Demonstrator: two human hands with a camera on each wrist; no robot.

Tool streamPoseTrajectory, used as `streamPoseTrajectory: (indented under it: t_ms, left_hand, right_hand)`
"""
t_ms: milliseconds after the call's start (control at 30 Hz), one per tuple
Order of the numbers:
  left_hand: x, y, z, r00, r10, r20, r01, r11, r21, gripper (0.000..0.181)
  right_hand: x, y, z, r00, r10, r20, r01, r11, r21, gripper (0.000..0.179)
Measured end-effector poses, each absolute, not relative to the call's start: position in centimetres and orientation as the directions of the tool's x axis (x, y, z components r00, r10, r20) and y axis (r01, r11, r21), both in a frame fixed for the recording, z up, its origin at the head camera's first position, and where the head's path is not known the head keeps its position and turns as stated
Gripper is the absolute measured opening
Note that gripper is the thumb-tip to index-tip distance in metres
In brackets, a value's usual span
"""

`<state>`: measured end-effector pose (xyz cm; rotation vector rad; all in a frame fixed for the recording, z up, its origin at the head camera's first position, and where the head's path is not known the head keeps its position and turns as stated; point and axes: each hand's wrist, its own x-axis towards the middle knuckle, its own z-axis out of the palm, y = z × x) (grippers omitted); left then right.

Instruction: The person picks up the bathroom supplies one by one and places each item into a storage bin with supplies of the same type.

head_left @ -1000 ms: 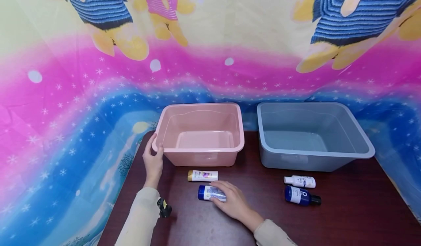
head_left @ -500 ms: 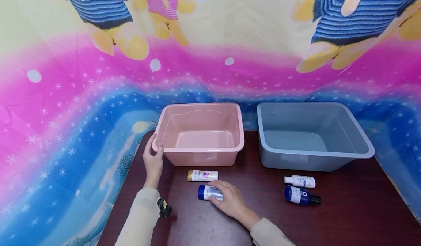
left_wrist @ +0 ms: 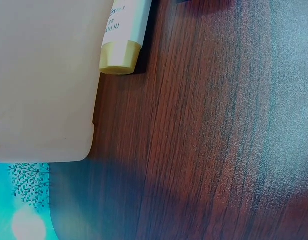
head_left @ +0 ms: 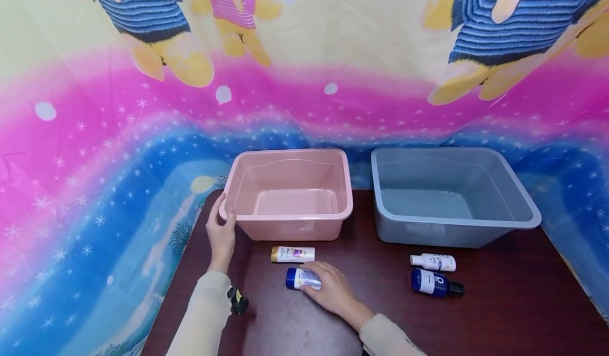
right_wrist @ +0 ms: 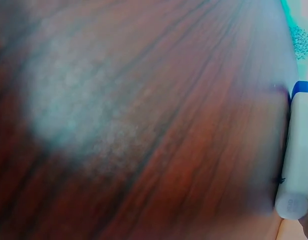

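My right hand (head_left: 330,288) lies over a white bottle with a blue cap (head_left: 296,279), fingers on its far side and thumb on its near side. This bottle lies on its side; its base end is hidden under the hand in the head view. In the right wrist view the same bottle (right_wrist: 297,145) shows at the right edge. At the front left corner of a pink basin (head_left: 288,230), my left hand (head_left: 221,239) holds the rim between thumb and fingers. Between that basin and the blue-capped bottle lies a white bottle with a gold cap (head_left: 294,254).
A grey-blue basin (head_left: 423,235) stands right of the pink one. Before it lie a small white bottle (head_left: 434,262) and a dark blue bottle with a black cap (head_left: 433,283). All rest on a dark wooden table (head_left: 285,329), with a printed cloth (head_left: 304,107) hanging behind.
My right hand has slid slightly left along the blue-capped bottle, which has hardly shifted. The left hand and both basins have stayed in place.
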<state>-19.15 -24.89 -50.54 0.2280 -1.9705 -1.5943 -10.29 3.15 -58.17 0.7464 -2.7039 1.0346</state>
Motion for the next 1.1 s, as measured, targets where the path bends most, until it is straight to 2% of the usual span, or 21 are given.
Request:
streamPoseTrajectory:
  t_ms: [333, 733, 1100]
  left_hand:
    - [-17.6, -23.7, -47.6, -0.83, -0.454, 0.325, 0.223, 0.264, 0.938, 0.044]
    - [-19.0, -24.8, -50.5, -0.823, -0.48, 0.304, 0.196, 0.262, 0.945, 0.043]
    - [-19.2, -24.9, -50.8, -0.813, -0.487, 0.32, 0.206, 0.272, 0.94, 0.042]
  right_hand:
    - [-10.4, 3.3, -58.5, -0.862, -0.407, 0.304, -0.507, 0.653, -0.563, 0.05]
    - [-10.3, 3.4, -58.5, -0.865, -0.437, 0.248, -0.497, 0.676, -0.543, 0.053]
    - [-10.3, 3.4, -58.7, -0.861, -0.432, 0.269, -0.506, 0.668, -0.546, 0.051]
